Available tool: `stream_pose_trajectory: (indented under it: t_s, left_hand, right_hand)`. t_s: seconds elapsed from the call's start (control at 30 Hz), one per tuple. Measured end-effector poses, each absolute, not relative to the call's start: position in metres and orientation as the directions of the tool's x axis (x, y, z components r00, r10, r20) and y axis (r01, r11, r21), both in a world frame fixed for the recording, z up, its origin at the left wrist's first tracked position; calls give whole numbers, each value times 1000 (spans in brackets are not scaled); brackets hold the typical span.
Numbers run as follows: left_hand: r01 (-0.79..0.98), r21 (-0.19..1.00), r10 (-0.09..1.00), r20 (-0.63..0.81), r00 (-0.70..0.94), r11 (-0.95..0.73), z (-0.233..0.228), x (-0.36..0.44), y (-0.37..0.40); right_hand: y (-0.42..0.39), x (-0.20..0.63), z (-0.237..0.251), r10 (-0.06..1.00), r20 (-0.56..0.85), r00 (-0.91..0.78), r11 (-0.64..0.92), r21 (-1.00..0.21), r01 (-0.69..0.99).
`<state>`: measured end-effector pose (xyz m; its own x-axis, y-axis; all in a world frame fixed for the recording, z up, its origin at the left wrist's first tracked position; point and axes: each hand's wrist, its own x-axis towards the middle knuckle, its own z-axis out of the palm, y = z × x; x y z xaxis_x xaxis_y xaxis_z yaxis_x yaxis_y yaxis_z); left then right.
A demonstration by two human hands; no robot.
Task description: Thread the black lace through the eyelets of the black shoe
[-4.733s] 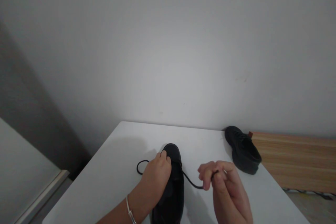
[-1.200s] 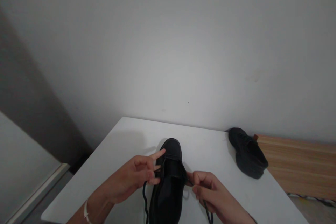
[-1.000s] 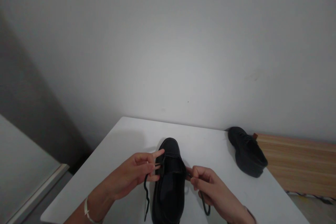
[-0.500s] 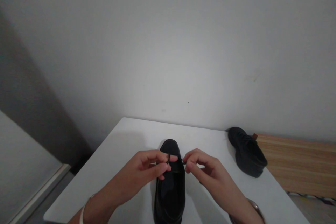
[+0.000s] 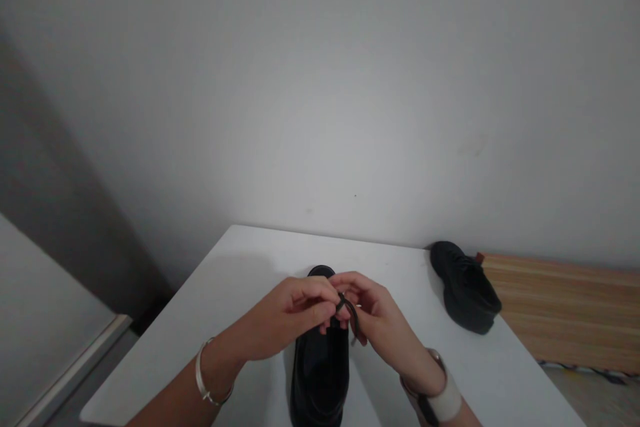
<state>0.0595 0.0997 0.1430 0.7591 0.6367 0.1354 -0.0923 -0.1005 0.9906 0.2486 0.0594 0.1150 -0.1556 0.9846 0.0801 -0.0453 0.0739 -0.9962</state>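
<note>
Both hands have come together over the black shoe mid-desk: left hand and right hand now pinch the crossed shoelace, fingertips touching.

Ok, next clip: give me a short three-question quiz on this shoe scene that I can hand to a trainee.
1. True or false: both hands meet over the near shoe.
2. What dark thin thing do the left hand and right hand pinch between them? A) a shoelace B) a pen C) a cable tie
3. Where is the second shoe on the white table?

Key
1. True: the fingers come together above the shoe's front part.
2. A: the shoelace loops out between the fingertips.
3. At the table's far right corner, next to the wooden surface, apart from both hands.
</note>
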Motion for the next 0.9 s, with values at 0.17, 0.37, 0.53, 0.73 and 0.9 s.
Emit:
stream_pose_trajectory:
  t_s: [0.17,0.37,0.53,0.73,0.9]
  left_hand:
    - [-90,973,755,222,617,-212,139,46,111]
    - [-279,956,948,167,272,-88,112,18,122]
    - [-475,880,993,58,108,0,95,6,121]
    - [-601,793,985,4,170,100,81,5,129]
    - [-130,983,964,155,218,-128,79,6,125]
  right_hand:
    - [64,247,105,987,158,-23,155,-985,-76]
    - [63,267,96,969,151,195,238,-780,-578]
    - [61,298,91,920,68,387,327,-679,-658]
    - [50,319,77,820,151,551,447,-771,-453]
    - [39,317,56,880,307,363,284,-952,118]
